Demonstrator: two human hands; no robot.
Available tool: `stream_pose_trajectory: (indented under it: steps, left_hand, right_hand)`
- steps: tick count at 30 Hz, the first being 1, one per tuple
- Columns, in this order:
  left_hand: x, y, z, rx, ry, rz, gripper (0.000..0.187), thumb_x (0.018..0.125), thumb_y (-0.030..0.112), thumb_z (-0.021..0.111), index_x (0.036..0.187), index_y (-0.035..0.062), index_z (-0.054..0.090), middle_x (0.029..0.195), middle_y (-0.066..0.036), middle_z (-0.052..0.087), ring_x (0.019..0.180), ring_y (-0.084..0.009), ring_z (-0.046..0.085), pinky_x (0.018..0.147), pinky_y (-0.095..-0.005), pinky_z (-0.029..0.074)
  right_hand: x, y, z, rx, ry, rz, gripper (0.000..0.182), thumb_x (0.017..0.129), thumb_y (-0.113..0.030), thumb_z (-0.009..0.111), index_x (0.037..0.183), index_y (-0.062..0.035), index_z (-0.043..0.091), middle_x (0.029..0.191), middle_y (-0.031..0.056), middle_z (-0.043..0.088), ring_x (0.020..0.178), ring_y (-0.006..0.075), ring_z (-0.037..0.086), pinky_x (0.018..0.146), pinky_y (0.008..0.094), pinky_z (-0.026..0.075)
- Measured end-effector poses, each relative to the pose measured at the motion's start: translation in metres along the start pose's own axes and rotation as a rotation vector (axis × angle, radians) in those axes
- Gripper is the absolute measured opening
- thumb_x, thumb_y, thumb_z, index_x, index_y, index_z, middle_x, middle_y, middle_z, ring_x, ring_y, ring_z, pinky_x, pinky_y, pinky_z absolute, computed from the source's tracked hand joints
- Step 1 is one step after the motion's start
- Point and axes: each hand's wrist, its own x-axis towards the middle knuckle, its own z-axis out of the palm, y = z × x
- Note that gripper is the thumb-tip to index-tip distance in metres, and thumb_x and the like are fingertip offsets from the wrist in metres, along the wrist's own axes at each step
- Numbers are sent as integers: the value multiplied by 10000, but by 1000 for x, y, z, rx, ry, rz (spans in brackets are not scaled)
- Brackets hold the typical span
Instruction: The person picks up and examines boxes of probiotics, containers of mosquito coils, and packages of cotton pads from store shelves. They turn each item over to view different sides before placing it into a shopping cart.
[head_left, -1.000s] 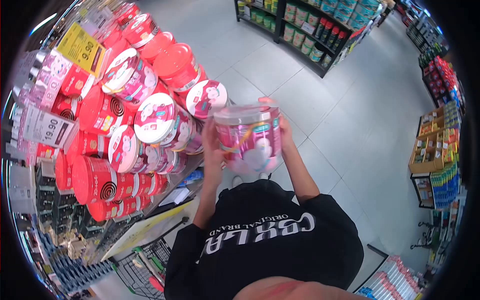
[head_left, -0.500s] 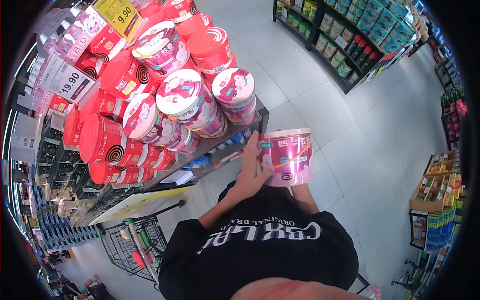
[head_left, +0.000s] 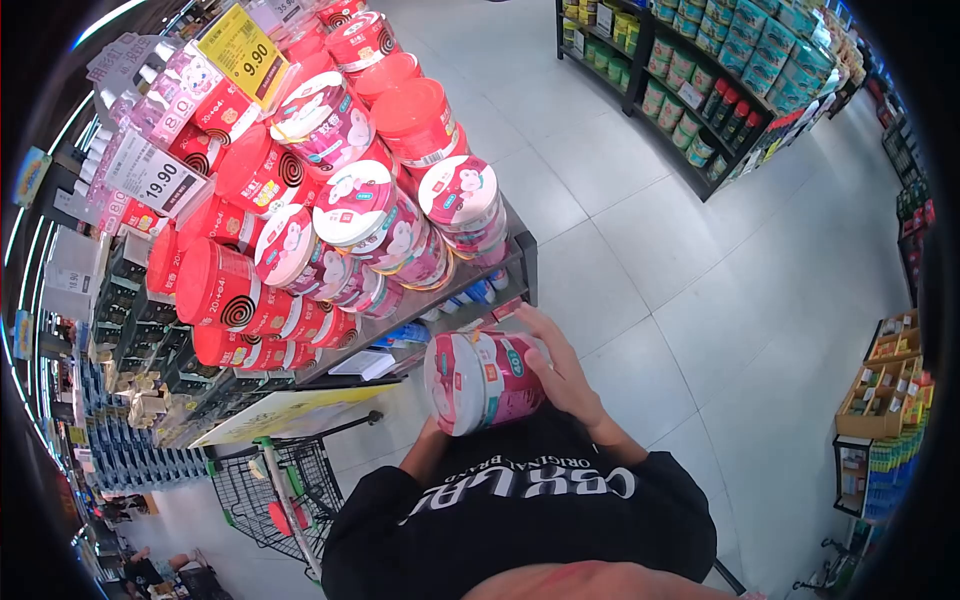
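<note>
While the shelves (head_left: pixel 520 250) beside them stay heaped with red and pink canisters (head_left: pixel 350 215), the person stands holding one pink tub (head_left: pixel 485 380) close against the chest, just above the black sweatshirt (head_left: pixel 520 500). The right hand (head_left: pixel 560 365) is wrapped over the tub's far side, fingers closed on its wall. The left hand (head_left: pixel 430 432) is mostly hidden beneath it, so I cannot tell how it is closed, only that it seems to prop the tub from below.

The tub lies tipped on its side: its long axis runs roughly level, with the pale lid facing the display on the left and the base toward the right hand. It looks like a rigid, smooth-walled canister (glossy label, so likely a bit slippery), probably light for its bulk. Two palms on opposite sides of the wall seem the safest hold, rather than the lid's rim. A shopping trolley (head_left: pixel 265 495) stands down by the left.
</note>
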Motion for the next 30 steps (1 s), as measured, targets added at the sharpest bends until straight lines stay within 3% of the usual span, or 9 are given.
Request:
stream_pose_trajectory:
  steps: [3, 6, 9, 12, 19, 22, 25, 27, 30]
  left_hand:
    - [-18, -23, -23, 104, 139, -7, 486, 999, 364, 429, 1382, 65, 414, 1318, -119, 526, 1188, -230, 535, 1005, -380, 452]
    - [-38, -37, -28, 164, 244, 7, 487, 1000, 367, 426, 1380, 63, 417, 1314, -117, 528, 1185, -227, 536, 1002, -376, 454]
    - [-57, -47, -33, 214, 319, 46, 487, 1001, 371, 423, 1377, 62, 419, 1310, -115, 531, 1183, -224, 536, 999, -371, 456]
    - [-80, -52, -45, 225, 370, 102, 487, 1002, 374, 421, 1374, 60, 421, 1306, -113, 533, 1180, -220, 537, 996, -366, 458]
    - [-171, -35, -107, 257, 500, 254, 489, 1004, 381, 414, 1368, 56, 426, 1297, -108, 539, 1174, -213, 539, 988, -355, 462]
    - [-256, -37, -159, 142, 623, 549, 477, 1008, 383, 402, 1356, 59, 436, 1259, -98, 561, 1156, -197, 547, 980, -327, 461]
    - [-339, -24, -170, -207, 643, 557, 554, 983, 438, 443, 1397, 74, 391, 1314, -117, 520, 1215, -207, 508, 1024, -335, 421]
    - [-392, -24, -179, -242, 584, 738, 656, 927, 467, 531, 1427, 82, 349, 1364, -127, 476, 1261, -217, 466, 1055, -351, 389]
    - [-459, -19, -181, -68, 656, 871, 825, 833, 495, 649, 1458, 86, 297, 1423, -135, 415, 1318, -233, 406, 1089, -379, 351]
  right_hand:
    - [-10, 88, 1, 266, -244, 390, 467, 994, -333, 432, 1293, 15, 518, 1315, 150, 545, 1198, 238, 525, 1027, 344, 388]
    - [-23, 122, 11, 678, -241, 745, 473, 1004, -351, 405, 1294, 5, 519, 1240, 113, 602, 1115, 205, 582, 990, 342, 432]
    - [-36, 132, 28, 782, -279, 966, 462, 1002, -377, 414, 1268, -24, 546, 1207, 106, 613, 1067, 183, 604, 935, 344, 481]
    - [-46, 138, 48, 740, -395, 965, 483, 992, -420, 429, 1233, -27, 573, 1151, 87, 635, 1021, 151, 613, 902, 326, 490]
    - [-69, 144, 153, 640, -632, 1024, 370, 978, -333, 485, 1186, -53, 608, 1080, 44, 659, 963, 133, 632, 847, 295, 519]
    - [-81, 100, 267, 488, -904, 994, 340, 962, -303, 520, 1170, -54, 624, 1080, 43, 659, 961, 130, 634, 848, 292, 519]
    - [-127, 87, 345, 274, -1056, 983, 325, 954, -260, 530, 1178, -40, 615, 1109, 55, 645, 985, 132, 624, 869, 284, 505]
    - [-133, 88, 409, 238, -1172, 1117, 316, 962, -206, 509, 1209, -23, 586, 1173, 73, 616, 1035, 139, 601, 904, 272, 482]
    - [-161, 86, 488, 178, -1314, 980, 313, 942, -251, 534, 1147, -35, 633, 1039, 67, 658, 944, 139, 626, 827, 276, 507]
